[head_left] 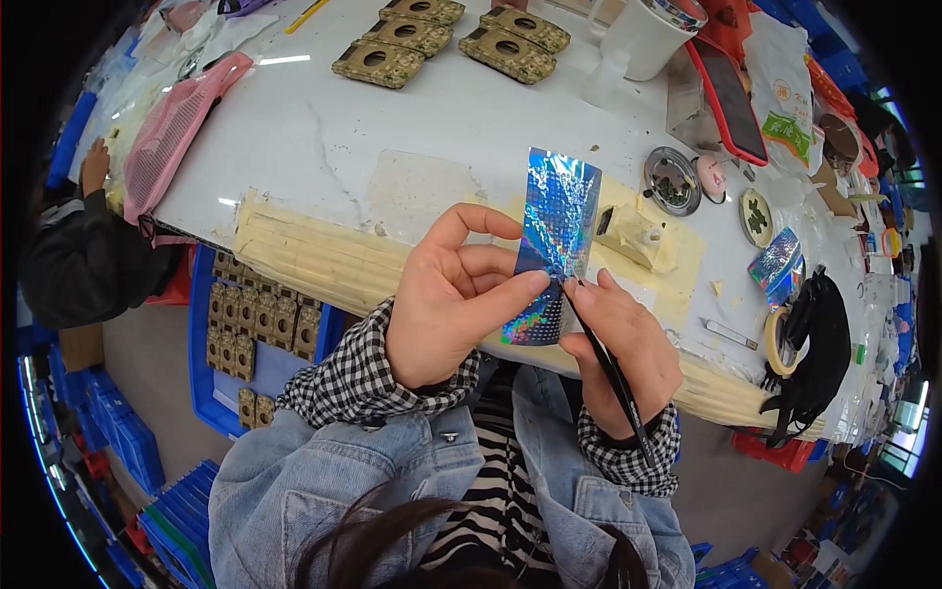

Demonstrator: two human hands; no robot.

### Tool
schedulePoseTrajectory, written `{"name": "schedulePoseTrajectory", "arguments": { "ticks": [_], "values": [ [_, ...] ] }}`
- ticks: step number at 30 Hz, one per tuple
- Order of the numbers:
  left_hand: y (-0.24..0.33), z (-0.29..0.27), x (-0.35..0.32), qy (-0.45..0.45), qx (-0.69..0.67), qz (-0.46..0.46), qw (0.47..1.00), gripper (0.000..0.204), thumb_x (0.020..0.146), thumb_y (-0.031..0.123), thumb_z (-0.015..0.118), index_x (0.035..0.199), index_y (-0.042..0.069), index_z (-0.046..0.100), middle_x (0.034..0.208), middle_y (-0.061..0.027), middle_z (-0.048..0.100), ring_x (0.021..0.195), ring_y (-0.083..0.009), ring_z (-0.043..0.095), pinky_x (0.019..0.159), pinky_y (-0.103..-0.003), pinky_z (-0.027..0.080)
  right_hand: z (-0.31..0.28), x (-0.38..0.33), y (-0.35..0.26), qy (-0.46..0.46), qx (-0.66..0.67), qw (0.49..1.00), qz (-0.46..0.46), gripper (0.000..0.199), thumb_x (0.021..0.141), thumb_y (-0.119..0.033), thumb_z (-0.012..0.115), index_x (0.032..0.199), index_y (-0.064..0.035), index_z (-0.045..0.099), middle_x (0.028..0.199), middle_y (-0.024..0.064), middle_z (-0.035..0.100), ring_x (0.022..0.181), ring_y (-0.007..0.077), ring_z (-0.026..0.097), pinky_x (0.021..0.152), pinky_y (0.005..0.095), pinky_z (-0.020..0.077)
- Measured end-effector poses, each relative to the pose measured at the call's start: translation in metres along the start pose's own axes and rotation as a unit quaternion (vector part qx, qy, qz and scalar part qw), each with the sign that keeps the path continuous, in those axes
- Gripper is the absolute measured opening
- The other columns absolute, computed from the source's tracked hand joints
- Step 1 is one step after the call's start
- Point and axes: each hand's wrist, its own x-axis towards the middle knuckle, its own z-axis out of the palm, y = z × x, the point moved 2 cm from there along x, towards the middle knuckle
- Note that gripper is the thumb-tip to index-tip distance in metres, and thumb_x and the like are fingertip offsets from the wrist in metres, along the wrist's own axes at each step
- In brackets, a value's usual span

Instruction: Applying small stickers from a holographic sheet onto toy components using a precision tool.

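My left hand (440, 309) pinches a shiny blue holographic sticker sheet (563, 211) by its edge, thumb in front, and holds it upright over the table's near edge. Rows of small marks cover the sheet. In my right hand (633, 344) are slim black tweezers (610, 378), their tip touching or very close to the sheet beside my left thumb. Whether a sticker is between the tips is too small to tell. Just behind the sheet, a small block wrapped in cream tape (636, 239) sits on the tabletop.
Several camouflage toy tank hulls (507, 54) lie at the far side; more fill a blue crate (203, 378) below left. A pink mesh bag (183, 133), red-cased phone (728, 103), white cup (648, 39), round dishes (673, 182) and tape roll (785, 344) surround the workspace. Another person's hand (95, 167) is at left.
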Motion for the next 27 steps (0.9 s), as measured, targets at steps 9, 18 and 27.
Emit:
{"name": "schedulePoseTrajectory", "arguments": {
  "ticks": [9,18,27],
  "values": [
    [-0.0026,0.0001,0.0011,0.011,-0.024,-0.001,1.0,0.04,0.084,-0.007,0.064,0.117,0.0,0.042,0.096,-0.0143,0.069,0.092,-0.0157,0.067,0.079,-0.025,0.055,0.004,0.0013,-0.0033,-0.017,-0.099,0.992,-0.081,0.035,0.078,-0.012,0.075,0.108,0.0039,0.065,0.096,0.0167,0.069,0.095,0.0284,0.068,0.086,0.0421,0.0554],
    [-0.0016,0.0019,0.0015,0.012,-0.033,-0.001,0.999,0.039,0.084,-0.007,0.064,0.117,-0.001,0.043,0.096,-0.0143,0.069,0.091,-0.0154,0.067,0.079,-0.025,0.055,0.003,0.0005,-0.0004,-0.023,-0.086,0.993,-0.077,0.036,0.078,-0.012,0.074,0.109,0.0041,0.065,0.097,0.0176,0.068,0.095,0.0284,0.068,0.085,0.0416,0.0553],
    [-0.0027,0.0014,0.003,0.007,-0.065,-0.017,0.998,0.039,0.085,-0.006,0.064,0.117,0.0,0.043,0.097,-0.0146,0.07,0.089,-0.0153,0.067,0.079,-0.026,0.054,0.0044,-0.0022,-0.0045,-0.031,-0.137,0.985,-0.098,0.034,0.078,-0.014,0.074,0.109,-0.0013,0.067,0.105,0.018,0.065,0.097,0.0293,0.067,0.084,0.0428,0.0556]
  ]
}}
